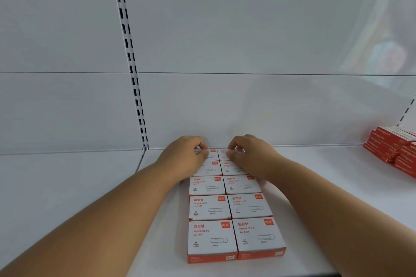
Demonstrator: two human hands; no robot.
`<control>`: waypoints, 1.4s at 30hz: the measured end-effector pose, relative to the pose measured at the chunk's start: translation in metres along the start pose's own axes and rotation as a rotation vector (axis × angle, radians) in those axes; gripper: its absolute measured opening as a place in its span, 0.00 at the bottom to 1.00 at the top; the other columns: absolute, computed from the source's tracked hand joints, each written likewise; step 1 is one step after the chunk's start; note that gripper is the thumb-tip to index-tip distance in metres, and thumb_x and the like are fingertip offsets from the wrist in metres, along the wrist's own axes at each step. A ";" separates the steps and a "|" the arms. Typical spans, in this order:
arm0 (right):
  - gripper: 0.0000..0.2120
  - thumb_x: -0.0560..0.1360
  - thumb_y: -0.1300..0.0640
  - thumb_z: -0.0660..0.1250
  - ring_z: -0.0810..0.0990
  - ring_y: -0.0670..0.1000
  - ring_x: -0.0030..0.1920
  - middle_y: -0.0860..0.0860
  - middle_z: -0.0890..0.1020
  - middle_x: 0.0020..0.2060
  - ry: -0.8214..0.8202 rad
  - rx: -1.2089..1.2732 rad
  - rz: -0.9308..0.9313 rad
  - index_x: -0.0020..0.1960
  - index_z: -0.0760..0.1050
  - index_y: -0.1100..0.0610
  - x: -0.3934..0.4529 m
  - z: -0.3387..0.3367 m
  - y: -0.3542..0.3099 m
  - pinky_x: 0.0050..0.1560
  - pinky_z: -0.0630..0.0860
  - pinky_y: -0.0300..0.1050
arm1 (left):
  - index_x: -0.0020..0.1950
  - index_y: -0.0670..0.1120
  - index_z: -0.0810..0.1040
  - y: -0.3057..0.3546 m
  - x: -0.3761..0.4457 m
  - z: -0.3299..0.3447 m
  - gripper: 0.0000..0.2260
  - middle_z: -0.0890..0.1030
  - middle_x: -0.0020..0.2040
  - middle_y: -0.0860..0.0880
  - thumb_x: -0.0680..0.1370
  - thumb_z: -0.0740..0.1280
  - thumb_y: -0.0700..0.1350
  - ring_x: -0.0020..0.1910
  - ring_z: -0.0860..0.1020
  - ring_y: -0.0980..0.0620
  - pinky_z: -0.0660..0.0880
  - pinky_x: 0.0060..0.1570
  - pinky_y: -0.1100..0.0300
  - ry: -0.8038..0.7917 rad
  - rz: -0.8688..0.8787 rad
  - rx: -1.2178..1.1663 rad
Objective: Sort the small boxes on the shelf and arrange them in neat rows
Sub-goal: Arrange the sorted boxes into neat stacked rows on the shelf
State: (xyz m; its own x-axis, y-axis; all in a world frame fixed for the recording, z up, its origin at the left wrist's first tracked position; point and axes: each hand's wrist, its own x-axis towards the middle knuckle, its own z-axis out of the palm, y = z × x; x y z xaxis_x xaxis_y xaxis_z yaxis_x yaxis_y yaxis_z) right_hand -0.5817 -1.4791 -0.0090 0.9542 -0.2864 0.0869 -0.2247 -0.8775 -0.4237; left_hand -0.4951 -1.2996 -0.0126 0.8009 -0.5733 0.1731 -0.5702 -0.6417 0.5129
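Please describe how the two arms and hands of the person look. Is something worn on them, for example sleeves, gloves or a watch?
Both arms are bare from the frame's lower edge up to the hands. No sleeve, glove, watch or bracelet shows on the left hand or the right hand. No ring is visible, though the fingertips are partly hidden and a little blurred.

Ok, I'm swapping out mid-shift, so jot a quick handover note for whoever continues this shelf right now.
Left hand: fingers curled on the back-left paper clip box.
Right hand: fingers curled on the back-right paper clip box.
Placed: two columns of white-topped paper clip boxes, five deep, run from the shelf's front edge to the back panel, touching side to side.
Done: that block looks neat; the back pair is being squared up.
Left: a stack of red boxes sits at the far right of the shelf, unsorted.
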 end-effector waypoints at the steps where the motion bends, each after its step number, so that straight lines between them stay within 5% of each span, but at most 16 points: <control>1: 0.12 0.79 0.42 0.61 0.76 0.49 0.53 0.47 0.75 0.54 0.002 0.000 0.000 0.58 0.75 0.47 0.000 0.000 0.000 0.49 0.70 0.43 | 0.52 0.55 0.78 0.000 0.000 0.000 0.06 0.75 0.53 0.55 0.80 0.64 0.53 0.51 0.76 0.53 0.73 0.47 0.58 -0.003 -0.002 -0.001; 10: 0.14 0.80 0.42 0.58 0.76 0.50 0.52 0.49 0.75 0.56 -0.009 -0.060 0.001 0.60 0.74 0.48 -0.002 -0.005 -0.004 0.50 0.73 0.44 | 0.52 0.55 0.78 0.002 -0.001 -0.005 0.06 0.76 0.55 0.53 0.80 0.63 0.53 0.50 0.77 0.54 0.73 0.45 0.59 -0.030 0.012 -0.003; 16: 0.19 0.80 0.46 0.58 0.73 0.53 0.62 0.49 0.72 0.64 0.317 -0.264 -0.036 0.69 0.69 0.50 -0.031 -0.040 -0.004 0.62 0.71 0.48 | 0.57 0.54 0.75 0.021 -0.014 -0.025 0.09 0.74 0.55 0.54 0.80 0.62 0.53 0.52 0.75 0.53 0.74 0.50 0.57 0.151 0.161 0.190; 24: 0.19 0.79 0.47 0.61 0.70 0.54 0.65 0.49 0.71 0.64 0.493 -0.346 0.008 0.68 0.69 0.50 -0.091 -0.079 0.019 0.65 0.67 0.49 | 0.59 0.58 0.75 0.104 -0.055 -0.013 0.09 0.74 0.55 0.57 0.80 0.61 0.54 0.55 0.73 0.54 0.75 0.56 0.54 -0.015 0.419 0.217; 42: 0.15 0.75 0.46 0.65 0.72 0.54 0.61 0.49 0.76 0.56 0.477 -0.354 0.073 0.60 0.75 0.49 -0.186 -0.196 0.237 0.58 0.67 0.47 | 0.58 0.53 0.76 0.333 -0.055 0.131 0.10 0.78 0.53 0.54 0.79 0.62 0.49 0.51 0.75 0.51 0.75 0.51 0.58 -0.022 0.476 0.203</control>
State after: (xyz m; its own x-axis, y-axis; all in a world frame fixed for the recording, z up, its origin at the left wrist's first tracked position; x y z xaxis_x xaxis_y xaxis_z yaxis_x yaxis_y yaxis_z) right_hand -0.8510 -1.7088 0.0510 0.7583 -0.4197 0.4988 -0.4162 -0.9006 -0.1250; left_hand -0.7527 -1.5485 0.0387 0.4408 -0.8352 0.3288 -0.8965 -0.3913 0.2078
